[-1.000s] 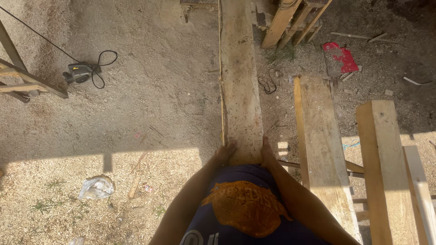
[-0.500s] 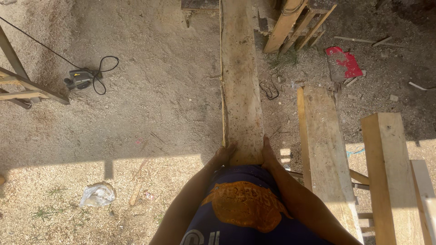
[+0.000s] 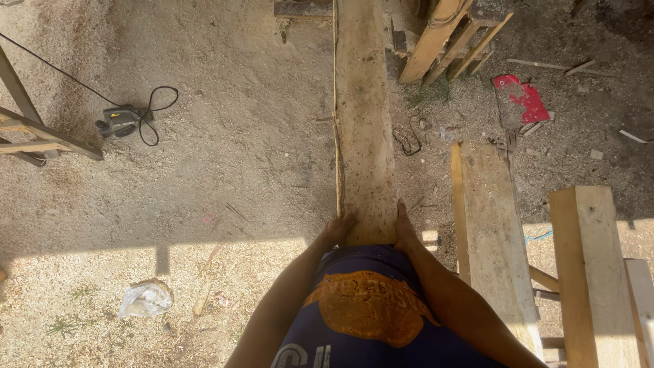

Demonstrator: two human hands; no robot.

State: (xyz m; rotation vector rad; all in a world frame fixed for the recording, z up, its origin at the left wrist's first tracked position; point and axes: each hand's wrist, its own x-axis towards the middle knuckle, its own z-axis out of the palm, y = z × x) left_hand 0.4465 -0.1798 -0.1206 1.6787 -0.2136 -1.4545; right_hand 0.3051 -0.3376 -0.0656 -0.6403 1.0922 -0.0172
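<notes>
Sawdust-covered ground [image 3: 225, 157] lies beneath a long rough plank [image 3: 364, 129] stretching away from the person's waist. The left hand [image 3: 337, 228] and right hand [image 3: 404, 228] grasp its near end, fingers clamped on either edge. A corded power tool [image 3: 121, 121] lies far left.

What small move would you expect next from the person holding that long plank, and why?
Probably a short push forward, keeping it straight. The left hand and right hand grip opposite edges of the long plank at its near end, against the body, while the plank runs straight ahead over the sawdust ground.
</notes>
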